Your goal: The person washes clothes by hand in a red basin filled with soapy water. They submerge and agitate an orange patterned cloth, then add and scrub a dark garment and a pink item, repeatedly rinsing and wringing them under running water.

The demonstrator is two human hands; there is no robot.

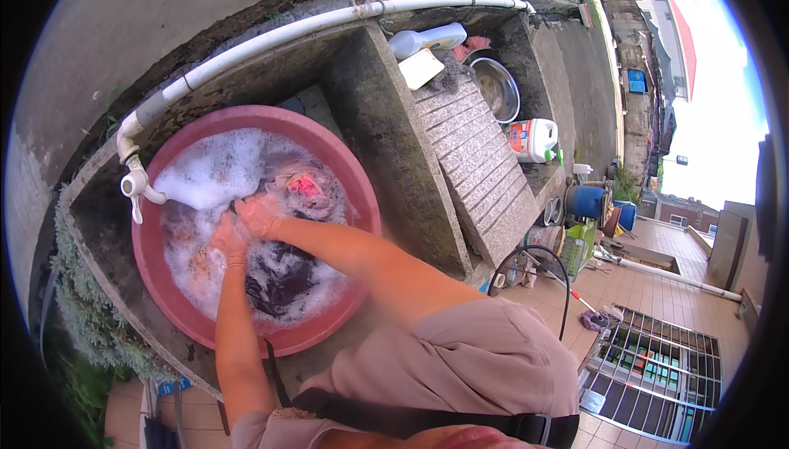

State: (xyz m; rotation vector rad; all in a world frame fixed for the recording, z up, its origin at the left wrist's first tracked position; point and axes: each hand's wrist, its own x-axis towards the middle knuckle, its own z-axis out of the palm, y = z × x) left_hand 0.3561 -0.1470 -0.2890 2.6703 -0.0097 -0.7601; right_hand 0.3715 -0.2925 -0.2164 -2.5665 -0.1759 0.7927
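A large red plastic tub (pixel 363 202) of sudsy water stands in a concrete sink. Inside it are wet dark fabric (pixel 280 286) and a pale bunched cloth with a bright pink patch (pixel 305 186). My left hand (pixel 229 238) and my right hand (pixel 259 215) are close together at the tub's middle, among the foam. Both are closed on dark wet cloth, only a little of which shows between them; the rest is hidden by fingers and suds. White foam (pixel 212 165) lies thickest beyond the hands.
A white tap (pixel 137 187) reaches over the tub's left rim from a white pipe (pixel 277 27). To the right are a concrete divider (pixel 400 141), a ridged stone washboard (pixel 481 159), a plastic bottle (pixel 441 37), a pale yellow block (pixel 421 69), a metal basin (pixel 515 94) and a detergent jug (pixel 542 141).
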